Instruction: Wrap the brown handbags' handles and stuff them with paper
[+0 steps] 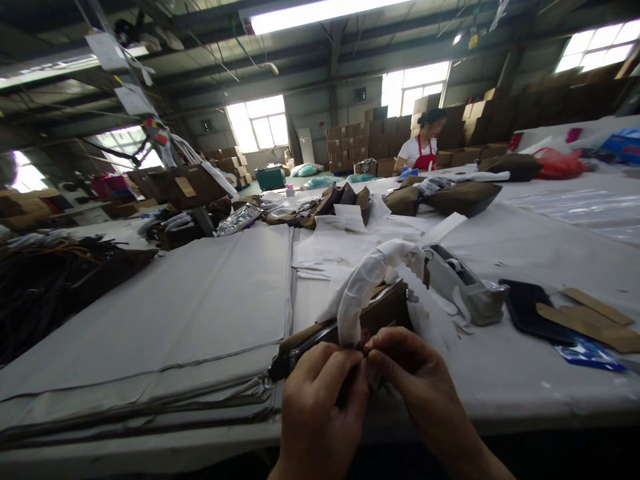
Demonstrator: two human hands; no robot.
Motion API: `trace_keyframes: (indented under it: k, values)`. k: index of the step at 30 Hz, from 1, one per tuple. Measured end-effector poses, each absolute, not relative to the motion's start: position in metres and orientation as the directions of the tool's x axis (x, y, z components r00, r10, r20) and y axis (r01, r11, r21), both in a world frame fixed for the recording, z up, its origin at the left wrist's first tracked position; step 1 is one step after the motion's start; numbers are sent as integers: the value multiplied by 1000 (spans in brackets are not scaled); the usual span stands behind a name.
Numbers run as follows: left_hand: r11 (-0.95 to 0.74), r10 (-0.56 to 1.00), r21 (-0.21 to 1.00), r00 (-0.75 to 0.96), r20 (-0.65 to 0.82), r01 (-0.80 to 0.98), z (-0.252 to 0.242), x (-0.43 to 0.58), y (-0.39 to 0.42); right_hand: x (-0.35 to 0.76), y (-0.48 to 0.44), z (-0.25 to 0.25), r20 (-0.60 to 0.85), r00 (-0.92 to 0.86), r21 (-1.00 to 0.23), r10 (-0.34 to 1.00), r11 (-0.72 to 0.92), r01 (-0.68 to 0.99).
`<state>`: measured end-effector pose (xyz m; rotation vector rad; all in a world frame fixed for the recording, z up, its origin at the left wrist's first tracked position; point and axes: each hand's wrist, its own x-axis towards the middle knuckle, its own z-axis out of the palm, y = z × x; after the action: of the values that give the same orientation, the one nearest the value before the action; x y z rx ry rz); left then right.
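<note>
An olive-brown handbag point(390, 307) with a metal zipper lies on the table in front of me. Its arched handle point(356, 300) is wrapped in white paper. My left hand point(323, 403) is closed at the near foot of the handle, thumb and fingers pressed together. From the other side, my right hand point(425, 380) pinches at the same spot, its fingertips almost meeting the left ones. Whatever small thing they grip there is hidden by the fingers. A metal ring point(269, 380) shows at the bag's left end.
Right of the bag stands a grey tape dispenser point(465, 287), then a black tray-like item point(533, 310), brown card pieces point(590, 323) and a blue packet point(590, 353). Large pale sheets point(200, 300) are stacked at left. More bags point(463, 197) lie farther back; a person point(423, 147) is beyond.
</note>
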<state>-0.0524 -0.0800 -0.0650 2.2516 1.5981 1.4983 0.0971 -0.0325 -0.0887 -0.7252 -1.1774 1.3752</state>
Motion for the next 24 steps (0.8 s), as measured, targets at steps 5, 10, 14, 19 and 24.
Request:
trace_keyframes:
  k: [5, 10, 14, 19, 24]
  values:
    - [-493, 698, 470, 10, 716, 732, -71, -52, -78, 95, -35, -91, 201, -183, -921, 962, 121, -371]
    - [-503, 640, 369, 49, 767, 781, -73, -53, -69, 96, -28, -92, 232, -206, -945, 951, 169, -281]
    - [-526, 615, 281, 131, 778, 803, -71, -60, -72, 106, -26, -91, 271, -158, -962, 950, 263, -68]
    - [-553, 327, 342, -179, 928, 760, -80, -78, -92, 142, -36, -109, 415, 215, -896, 884, 356, 264]
    - [-379, 608, 891, -658, 443, 250, -104, -99, -76, 168, -46, -150, 459, 413, -870, 786, 305, 387]
